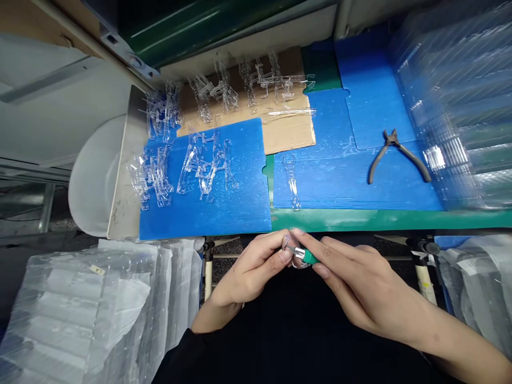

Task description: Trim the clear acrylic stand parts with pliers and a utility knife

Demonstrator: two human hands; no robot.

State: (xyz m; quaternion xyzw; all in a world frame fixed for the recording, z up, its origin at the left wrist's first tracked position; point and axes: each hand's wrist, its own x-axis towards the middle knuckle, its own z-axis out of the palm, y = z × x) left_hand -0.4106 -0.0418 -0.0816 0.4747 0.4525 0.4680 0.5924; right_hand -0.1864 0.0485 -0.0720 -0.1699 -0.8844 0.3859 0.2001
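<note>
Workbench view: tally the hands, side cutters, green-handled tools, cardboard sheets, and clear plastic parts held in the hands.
Hands: 2 (left hand, right hand)
Green-handled tool: 1
Clear plastic part held in the hands: 1
Side cutters: 1
Cardboard sheet: 1
Total: 6

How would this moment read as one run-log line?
left hand: holds clear plastic piece | right hand: holds green-handled tool to it | nearby: side cutters on blue mat
</note>
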